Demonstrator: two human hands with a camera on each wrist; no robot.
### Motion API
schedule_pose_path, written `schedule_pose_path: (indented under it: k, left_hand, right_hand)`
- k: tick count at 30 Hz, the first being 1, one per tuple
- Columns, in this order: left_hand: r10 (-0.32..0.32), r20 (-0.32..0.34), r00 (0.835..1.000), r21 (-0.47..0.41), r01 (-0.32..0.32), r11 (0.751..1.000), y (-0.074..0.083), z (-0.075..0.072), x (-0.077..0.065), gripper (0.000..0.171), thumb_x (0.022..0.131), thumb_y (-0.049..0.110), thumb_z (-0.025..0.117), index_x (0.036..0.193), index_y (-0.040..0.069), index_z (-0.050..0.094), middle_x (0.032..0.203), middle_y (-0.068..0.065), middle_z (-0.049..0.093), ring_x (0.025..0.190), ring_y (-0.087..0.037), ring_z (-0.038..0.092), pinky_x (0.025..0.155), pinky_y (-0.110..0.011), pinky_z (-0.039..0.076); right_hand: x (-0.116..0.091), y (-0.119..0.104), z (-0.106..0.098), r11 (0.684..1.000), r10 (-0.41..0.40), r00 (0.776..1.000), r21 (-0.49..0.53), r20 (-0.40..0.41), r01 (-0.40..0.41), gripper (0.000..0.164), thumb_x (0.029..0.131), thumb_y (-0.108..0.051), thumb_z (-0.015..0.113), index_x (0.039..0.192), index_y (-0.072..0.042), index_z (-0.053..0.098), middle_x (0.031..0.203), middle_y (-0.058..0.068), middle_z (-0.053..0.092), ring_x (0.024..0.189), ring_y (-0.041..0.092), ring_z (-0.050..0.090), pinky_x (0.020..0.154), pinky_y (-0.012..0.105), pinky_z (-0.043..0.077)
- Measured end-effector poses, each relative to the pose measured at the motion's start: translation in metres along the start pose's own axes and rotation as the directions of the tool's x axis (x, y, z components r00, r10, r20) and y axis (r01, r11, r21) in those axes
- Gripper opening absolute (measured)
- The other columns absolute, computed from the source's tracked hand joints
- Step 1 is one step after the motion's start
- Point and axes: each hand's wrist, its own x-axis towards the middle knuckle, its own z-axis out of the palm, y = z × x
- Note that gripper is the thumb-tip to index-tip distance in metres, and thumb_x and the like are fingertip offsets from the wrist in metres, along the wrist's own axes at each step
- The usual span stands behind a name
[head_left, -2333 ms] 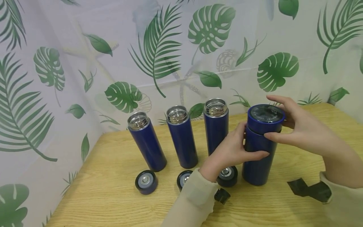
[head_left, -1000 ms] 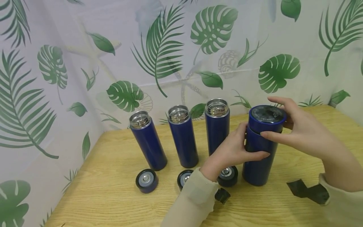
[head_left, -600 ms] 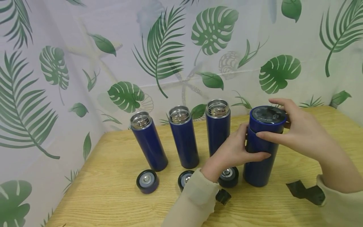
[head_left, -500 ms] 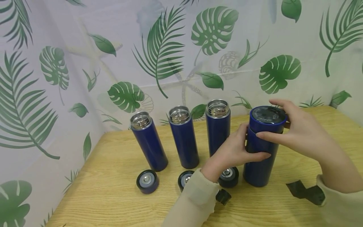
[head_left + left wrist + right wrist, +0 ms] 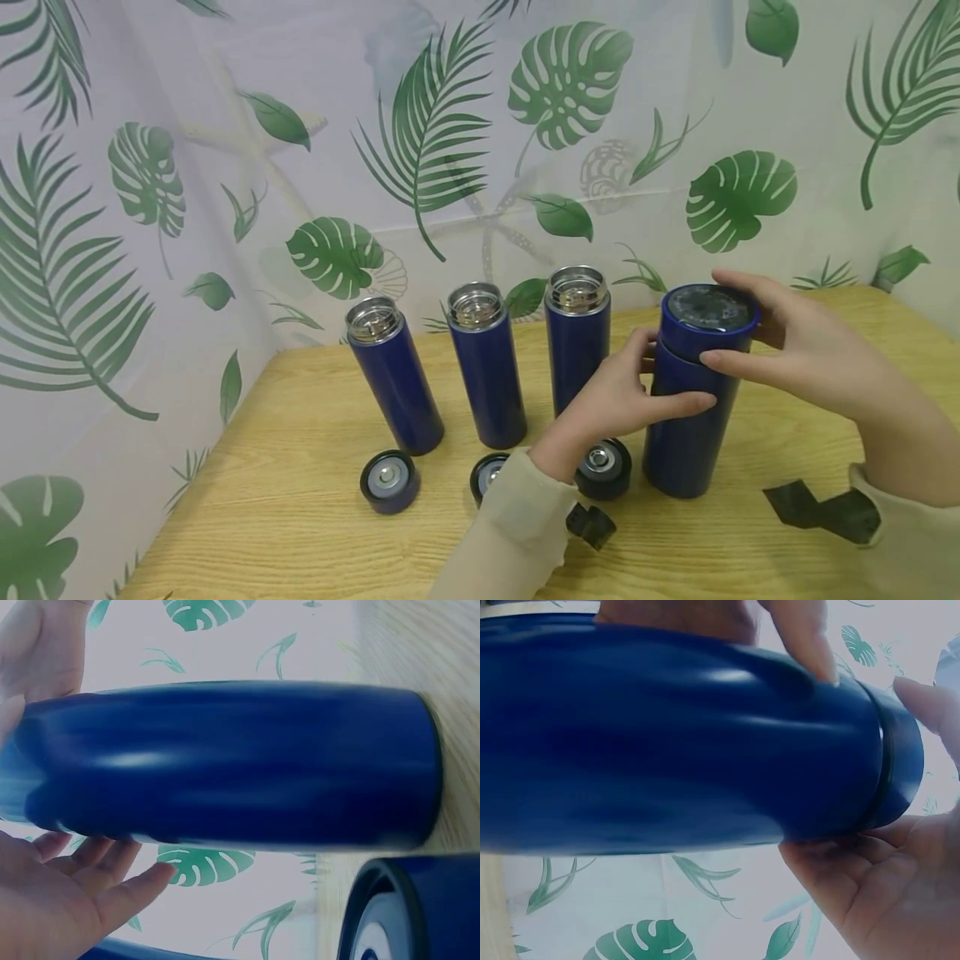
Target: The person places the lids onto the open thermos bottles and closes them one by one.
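A dark blue thermos bottle (image 5: 684,450) stands upright at the right of the head view, its lid (image 5: 708,308) on top with a thin dark seam below. My left hand (image 5: 621,398) holds the bottle's upper body, thumb across the front and fingers behind. Around the lid curls my right hand (image 5: 813,358), thumb in front at its lower edge and fingers at the far side. In the right wrist view the lid (image 5: 904,757) sits in line with the body. The left wrist view shows the bottle's long side (image 5: 240,765) and base on the table.
Three lidless blue bottles, left (image 5: 397,383), middle (image 5: 489,383) and right (image 5: 577,350), stand in a row. Upturned lids (image 5: 389,482) lie before them, one partly behind my left sleeve. Black strips (image 5: 821,510) hang by the cuffs. A leaf-print cloth (image 5: 450,125) backs the wooden table (image 5: 300,533).
My right thumb has slid left along the lid's front, then back to the right over the last half second. My left hand keeps its hold on the bottle, which stays in place.
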Motion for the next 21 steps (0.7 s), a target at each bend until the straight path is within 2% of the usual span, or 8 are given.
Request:
schedule_pose_path:
  k: [2,8,14,16,18,21]
  left_hand:
    - [-0.012,-0.006,1.000,-0.024,0.011,1.000,0.000,0.000,0.000,0.058,0.076,0.028,0.070,0.125,0.025,0.037,0.117,0.013,0.047,0.106,-0.002,0.046,0.083,-0.025,0.041]
    - [0.005,0.002,1.000,-0.127,-0.005,0.992,-0.001,0.001,0.002,0.058,0.077,0.021,0.070,0.125,0.026,0.038,0.117,0.014,0.047,0.107,-0.002,0.045,0.081,-0.022,0.042]
    - [0.026,0.003,1.000,-0.141,-0.026,0.990,-0.001,0.001,0.001,0.057,0.077,0.019,0.070,0.125,0.025,0.041,0.115,0.015,0.049,0.106,-0.003,0.046,0.081,-0.022,0.042]
    - [0.028,0.002,1.000,-0.136,-0.028,0.990,0.000,0.000,0.001,0.057,0.077,0.019,0.070,0.125,0.025,0.041,0.115,0.015,0.049,0.106,-0.003,0.046,0.081,-0.022,0.042]
    - [0.028,-0.001,1.000,-0.128,-0.028,0.991,0.000,0.000,0.001,0.057,0.076,0.020,0.071,0.125,0.025,0.041,0.115,0.015,0.049,0.105,-0.003,0.047,0.081,-0.022,0.042]
    - [0.029,-0.009,1.000,-0.109,-0.030,0.994,0.001,0.000,0.001,0.058,0.075,0.021,0.072,0.124,0.026,0.042,0.114,0.016,0.049,0.105,-0.002,0.047,0.080,-0.022,0.042]
  right_hand:
    - [0.000,0.001,0.000,1.000,-0.013,1.000,0.004,0.000,0.013,0.078,0.078,-0.007,0.068,0.139,0.000,0.020,0.123,0.023,0.041,0.096,-0.012,0.042,0.076,0.002,0.030]
    - [0.000,0.001,-0.001,1.000,-0.014,1.000,0.012,0.003,0.014,0.076,0.078,-0.006,0.067,0.138,0.001,0.021,0.123,0.023,0.041,0.096,-0.012,0.042,0.077,0.002,0.030]
    - [0.000,0.000,0.000,1.000,-0.010,1.000,0.017,-0.004,0.010,0.074,0.078,-0.006,0.068,0.136,0.001,0.024,0.122,0.022,0.042,0.096,-0.011,0.043,0.076,0.003,0.031]
    - [0.000,-0.002,0.000,1.000,0.008,1.000,0.001,-0.012,-0.008,0.073,0.077,-0.008,0.068,0.136,0.002,0.025,0.121,0.022,0.043,0.098,-0.002,0.047,0.075,0.003,0.031]
    - [-0.001,-0.006,0.000,0.999,0.045,0.999,-0.024,-0.017,-0.046,0.074,0.077,-0.011,0.069,0.136,0.002,0.025,0.120,0.023,0.043,0.103,0.014,0.050,0.073,0.007,0.035]
    - [-0.001,-0.013,0.002,0.990,0.115,0.993,-0.075,-0.032,-0.117,0.077,0.077,-0.019,0.070,0.135,0.003,0.025,0.121,0.025,0.043,0.105,0.041,0.047,0.079,0.027,0.042]
